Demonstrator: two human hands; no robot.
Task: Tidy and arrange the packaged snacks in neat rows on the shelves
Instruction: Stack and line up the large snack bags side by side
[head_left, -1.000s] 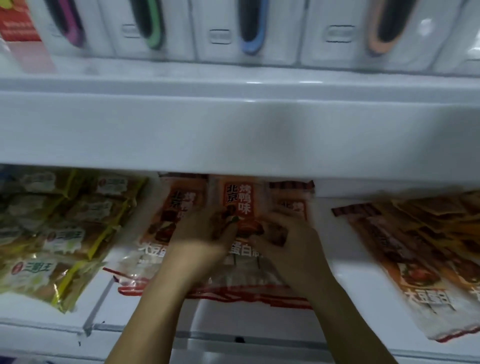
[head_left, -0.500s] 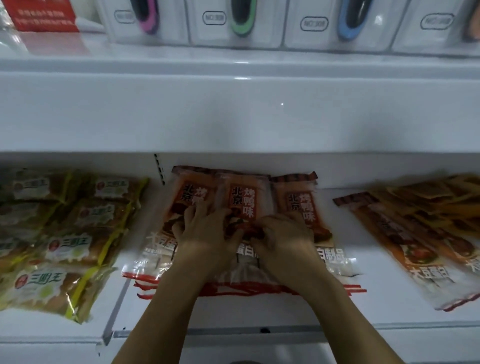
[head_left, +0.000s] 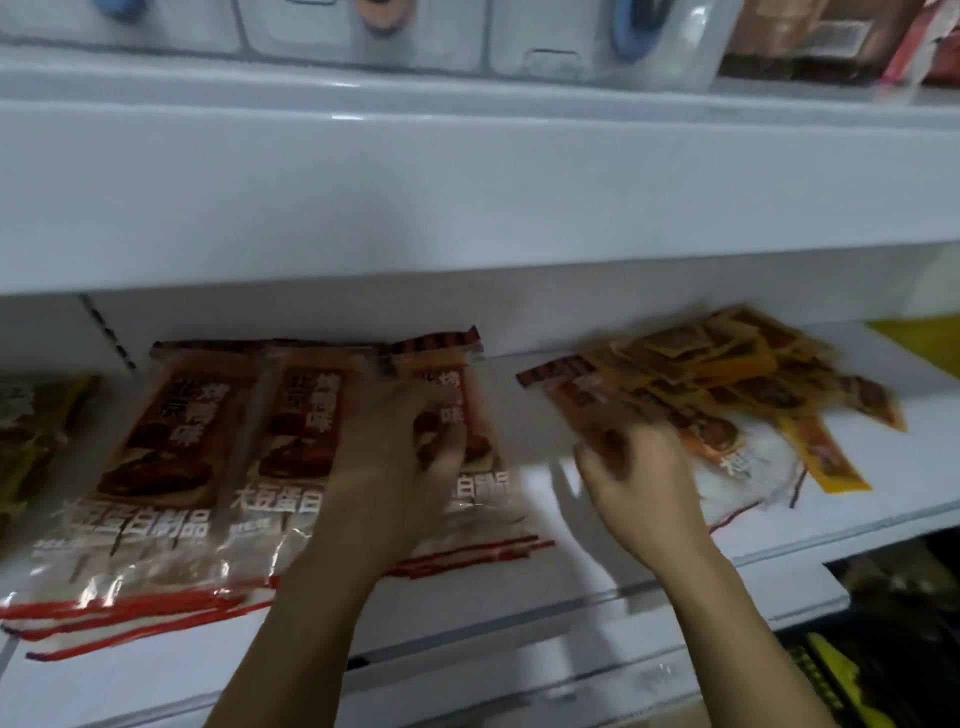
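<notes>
Three orange snack packets lie side by side on the white shelf (head_left: 519, 597): a left packet (head_left: 171, 441), a middle packet (head_left: 296, 431) and a right packet (head_left: 470, 410). My left hand (head_left: 395, 467) rests on the right packet, with its fingers lying over it. Further right lies another large orange packet (head_left: 722, 436), slanted, with a loose pile of small yellow-orange sachets (head_left: 727, 364) on top. My right hand (head_left: 639, 478) is at that packet's near-left edge. Motion blur hides whether its fingers grip it.
Yellow-green snack packs (head_left: 31, 431) fill the shelf section at the far left. The upper shelf front (head_left: 467, 182) overhangs the packets and carries white boxes (head_left: 363, 26). At the lower right, dark goods (head_left: 883, 649) sit on a lower level.
My view has swung right. My right hand left the row of three packets and moved right to the slanted packet. My left hand shifted from the middle packet to the right one.
</notes>
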